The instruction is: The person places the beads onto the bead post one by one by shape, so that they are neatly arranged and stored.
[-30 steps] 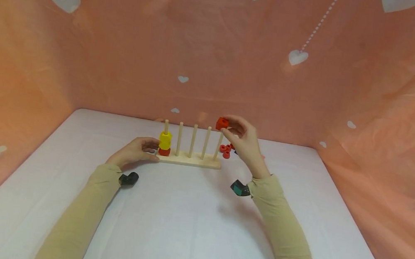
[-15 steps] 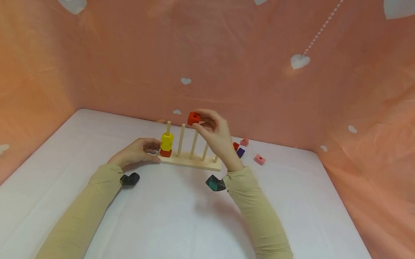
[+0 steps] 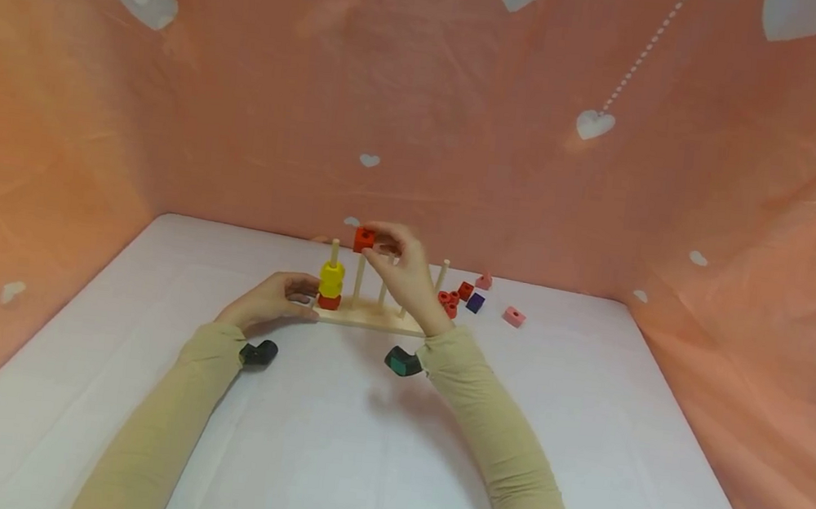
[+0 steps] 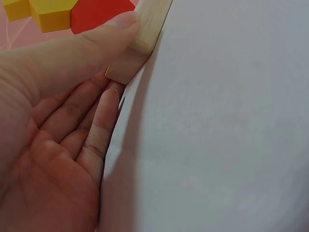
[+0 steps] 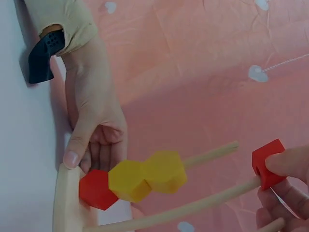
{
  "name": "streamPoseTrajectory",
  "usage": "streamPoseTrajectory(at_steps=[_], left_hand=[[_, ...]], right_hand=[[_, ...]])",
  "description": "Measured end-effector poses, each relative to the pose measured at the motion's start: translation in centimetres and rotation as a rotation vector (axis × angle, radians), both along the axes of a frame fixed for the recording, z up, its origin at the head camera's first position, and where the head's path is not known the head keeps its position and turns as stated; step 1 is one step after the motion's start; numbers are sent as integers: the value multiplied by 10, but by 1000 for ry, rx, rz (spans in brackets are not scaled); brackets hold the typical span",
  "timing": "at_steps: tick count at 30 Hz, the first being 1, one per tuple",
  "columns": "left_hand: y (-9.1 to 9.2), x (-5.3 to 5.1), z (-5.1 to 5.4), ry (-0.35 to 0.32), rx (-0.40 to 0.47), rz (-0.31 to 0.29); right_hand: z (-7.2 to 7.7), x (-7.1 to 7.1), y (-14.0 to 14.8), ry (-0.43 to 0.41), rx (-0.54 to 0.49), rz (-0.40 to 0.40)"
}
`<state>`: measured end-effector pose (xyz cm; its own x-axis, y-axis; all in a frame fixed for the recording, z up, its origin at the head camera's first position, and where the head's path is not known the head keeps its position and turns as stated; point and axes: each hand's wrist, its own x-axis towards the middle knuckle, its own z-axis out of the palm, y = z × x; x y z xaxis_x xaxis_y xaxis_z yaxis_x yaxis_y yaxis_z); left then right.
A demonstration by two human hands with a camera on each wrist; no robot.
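In the head view, the left hand holds the left end of a wooden base; its thumb lies on the base's edge, with the fingers behind the end. One red block and yellow blocks sit stacked on the leftmost peg. Between thumb and fingertips, the right hand pinches a red block at the top of the second peg. The right wrist view has that held block meeting the peg's tip, its hole partly hidden.
Right of the base lie several small red pieces, a red block, a purple block and pink blocks. More bare pegs, one at the right, stand on the base, partly behind the right hand.
The right hand has carried the red block leftward, past the right-hand pegs, to the second peg and slightly down over the last half second. The left hand stays at the base's end.
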<state>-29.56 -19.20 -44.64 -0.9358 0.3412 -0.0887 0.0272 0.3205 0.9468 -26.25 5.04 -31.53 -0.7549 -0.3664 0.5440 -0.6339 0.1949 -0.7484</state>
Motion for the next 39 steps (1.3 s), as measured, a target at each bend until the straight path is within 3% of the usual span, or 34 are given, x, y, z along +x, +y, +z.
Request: streamPoseTrajectory(at_steps=[5,14,20,33,39], left_hand=[[7,-1,-2,13,-11,-15],[13,1,1,2,-5,-18],[13,2,2,-32,-7,-4],[13,0,1,-29,-15,-13],[12,-1,0,-29,-14,-13]], right_hand=[[-6,-3,3,-41,-3,-3],[-31,-27,9,-64,-22,-73],[-40,-29,10,-35,20,-75],[-64,-25,7,-97,-28,-117],[-80,-24,6,-236,-47,-138]])
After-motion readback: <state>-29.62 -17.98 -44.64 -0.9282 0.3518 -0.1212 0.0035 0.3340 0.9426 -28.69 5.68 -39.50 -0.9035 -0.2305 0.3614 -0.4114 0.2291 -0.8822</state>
